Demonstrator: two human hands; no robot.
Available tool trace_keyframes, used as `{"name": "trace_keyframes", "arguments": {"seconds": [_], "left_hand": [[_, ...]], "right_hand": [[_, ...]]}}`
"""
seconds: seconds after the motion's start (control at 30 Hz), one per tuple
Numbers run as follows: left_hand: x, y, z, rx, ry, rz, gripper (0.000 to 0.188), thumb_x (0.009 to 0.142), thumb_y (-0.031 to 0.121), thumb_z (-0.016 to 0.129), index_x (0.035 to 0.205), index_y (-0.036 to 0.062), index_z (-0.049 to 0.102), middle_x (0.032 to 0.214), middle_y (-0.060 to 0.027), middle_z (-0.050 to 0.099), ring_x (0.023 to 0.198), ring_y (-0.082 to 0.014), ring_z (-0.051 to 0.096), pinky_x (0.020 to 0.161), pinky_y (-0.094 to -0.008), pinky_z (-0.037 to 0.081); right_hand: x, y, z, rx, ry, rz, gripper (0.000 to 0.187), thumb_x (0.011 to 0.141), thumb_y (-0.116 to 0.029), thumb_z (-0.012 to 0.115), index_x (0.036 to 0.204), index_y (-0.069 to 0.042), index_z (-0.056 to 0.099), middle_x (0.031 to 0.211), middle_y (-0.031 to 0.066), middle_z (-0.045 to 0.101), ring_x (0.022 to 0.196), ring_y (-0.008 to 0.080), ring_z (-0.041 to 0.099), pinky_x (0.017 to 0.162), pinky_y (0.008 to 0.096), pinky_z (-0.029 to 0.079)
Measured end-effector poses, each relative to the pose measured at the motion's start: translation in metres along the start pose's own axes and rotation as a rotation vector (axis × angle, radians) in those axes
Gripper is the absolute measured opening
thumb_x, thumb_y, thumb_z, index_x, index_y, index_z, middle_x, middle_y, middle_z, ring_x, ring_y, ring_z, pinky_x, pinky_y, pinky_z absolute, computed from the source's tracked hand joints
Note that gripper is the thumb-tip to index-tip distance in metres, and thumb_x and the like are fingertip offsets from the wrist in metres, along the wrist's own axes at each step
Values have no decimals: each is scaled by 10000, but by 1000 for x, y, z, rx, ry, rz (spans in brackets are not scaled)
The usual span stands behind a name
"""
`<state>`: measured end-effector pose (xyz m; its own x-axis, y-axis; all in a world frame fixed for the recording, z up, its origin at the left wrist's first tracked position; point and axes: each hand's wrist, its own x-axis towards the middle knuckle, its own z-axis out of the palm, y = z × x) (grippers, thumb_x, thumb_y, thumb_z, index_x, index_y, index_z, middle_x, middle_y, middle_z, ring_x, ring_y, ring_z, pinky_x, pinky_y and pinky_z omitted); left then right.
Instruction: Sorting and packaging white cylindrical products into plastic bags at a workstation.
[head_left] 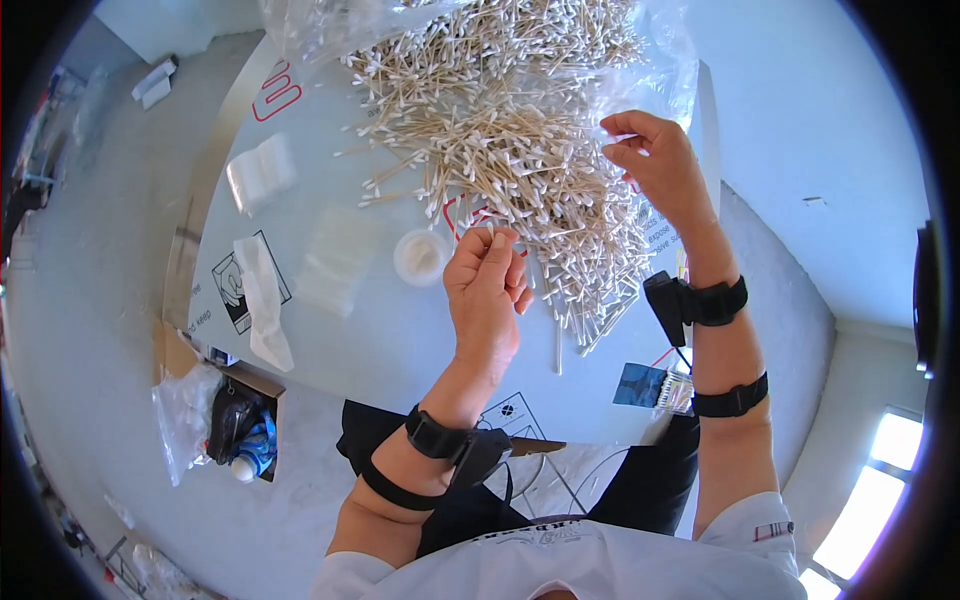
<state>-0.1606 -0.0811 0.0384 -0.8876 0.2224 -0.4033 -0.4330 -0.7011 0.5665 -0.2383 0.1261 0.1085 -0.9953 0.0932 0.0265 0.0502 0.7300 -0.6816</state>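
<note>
A large heap of cotton swabs (540, 150), with wooden-looking sticks and white tips, spreads over the far middle of the table. At the heap's near left edge, my left hand (485, 295) is closed, thumb pressed to the fingers. Whatever it pinches is too small or hidden to name. My right hand (662, 170) hovers by the heap's right side, thumb and fingers apart, with nothing visible between them. Just left of my left hand stands a small round white tub (421, 257). Its contents are hard to make out.
Clear plastic sheeting (320, 35) lies around the heap. To the left are transparent packs (335, 260), a white wrapped bundle (260, 175) and a crumpled white strip (264, 300). A small swab pack (675, 391) lies near the front right edge. Below left, an open carton (278, 400) holds bottles.
</note>
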Motion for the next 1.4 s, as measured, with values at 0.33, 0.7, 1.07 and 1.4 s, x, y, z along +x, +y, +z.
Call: {"name": "trace_keyframes", "arguments": {"seconds": [0.33,0.7,1.07,1.4], "left_hand": [[-2,3,-1,16,-20,7,134,989,203,528,941,78,544,620,46,396,531,-55,324,463,-230,274],[-1,5,3,30,8,-1,146,987,217,536,922,86,545,618,48,390,530,-52,318,465,-230,269],[-1,-5,2,35,-58,92,172,1010,182,478,934,47,553,738,-24,561,620,-96,516,531,-245,410],[2,-7,-2,91,-2,232,210,1004,166,470,920,6,576,897,-107,664,816,-168,634,750,-306,496]], "right_hand": [[10,-27,17,-247,99,-109,217,788,-220,650,808,-6,680,785,186,661,711,338,633,670,393,502],[61,-17,39,101,396,-312,159,790,-178,685,866,-45,727,691,120,674,597,180,630,613,301,496],[-67,-50,21,444,-70,180,92,810,-62,679,778,21,659,655,-30,581,605,35,501,538,215,412],[-98,-20,57,691,292,369,144,957,-123,539,882,-1,554,783,94,690,569,61,574,474,179,405]]}}
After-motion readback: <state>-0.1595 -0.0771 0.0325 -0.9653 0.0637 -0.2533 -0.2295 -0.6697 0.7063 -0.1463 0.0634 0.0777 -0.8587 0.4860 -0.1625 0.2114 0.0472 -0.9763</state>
